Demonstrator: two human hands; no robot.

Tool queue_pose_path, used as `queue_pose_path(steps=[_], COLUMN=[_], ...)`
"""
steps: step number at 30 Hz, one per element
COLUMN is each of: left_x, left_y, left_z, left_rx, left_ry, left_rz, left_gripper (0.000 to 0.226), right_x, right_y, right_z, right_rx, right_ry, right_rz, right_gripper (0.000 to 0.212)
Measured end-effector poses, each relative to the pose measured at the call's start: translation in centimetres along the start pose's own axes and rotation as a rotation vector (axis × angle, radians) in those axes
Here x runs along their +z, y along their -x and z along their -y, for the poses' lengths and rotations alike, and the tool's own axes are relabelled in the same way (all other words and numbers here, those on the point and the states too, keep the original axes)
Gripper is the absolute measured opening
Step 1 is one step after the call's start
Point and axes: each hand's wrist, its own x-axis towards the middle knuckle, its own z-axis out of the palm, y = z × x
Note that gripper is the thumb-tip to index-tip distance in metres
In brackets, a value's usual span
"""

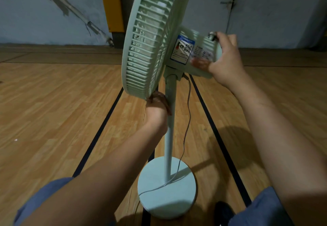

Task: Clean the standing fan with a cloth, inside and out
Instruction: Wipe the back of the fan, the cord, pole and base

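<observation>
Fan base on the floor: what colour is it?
The round fan base is a pale mint green, plain with no pattern, seen in the head view.

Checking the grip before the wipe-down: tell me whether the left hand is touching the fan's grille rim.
Touching. The head view shows the left hand with its fingers curled round the bottom edge of the grille rim.

Pale green fan [150, 36], blue-white label [183, 52], grey cord [185, 124]. Wood-grain floor [53, 110], black lines [99, 132]. Grey-blue wall [35, 22], yellow post [113, 4]. Blue sleeves [35, 201].
</observation>
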Motion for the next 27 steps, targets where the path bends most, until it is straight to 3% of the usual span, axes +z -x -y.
queue_pose_path(steps=[4,9,16,17,19,21,27], left_x=[1.3,2.8,2.9,3.0,3.2,3.0,2.5], left_y=[0.5,1.2,0.4,0.0,-1.0,-1.8,-3.8], left_z=[-1.6,-3.5,-1.7,-1.5,-0.6,0.5,3.5], left_rx=[-0.072,0.085,0.113,0.154,0.397,0.604,0.587], left_ry=[0.122,0.125,-0.084,-0.149,-0.243,-0.264,-0.294], left_rz=[0.013,0.106,0.136,0.137,0.137,0.152,0.177], left_gripper=[0.047,0.054,0.046,0.042,0.021,0.013,0.033], right_x=[0.4,0.3,0.3,0.3,0.5,0.9,1.9], right_y=[0.4,1.1,1.0,1.1,1.1,1.3,1.0], right_z=[-1.1,-1.8,-2.4,-2.3,-2.3,-2.2,-2.5], right_rx=[0.038,0.077,0.081,0.080,0.078,0.083,0.097], right_ry=[-0.032,-0.056,-0.035,-0.051,-0.099,-0.161,-0.332], right_rz=[-0.058,-0.090,-0.104,-0.110,-0.117,-0.128,-0.177], right_gripper=[0.084,0.088,0.079,0.079,0.078,0.078,0.082])
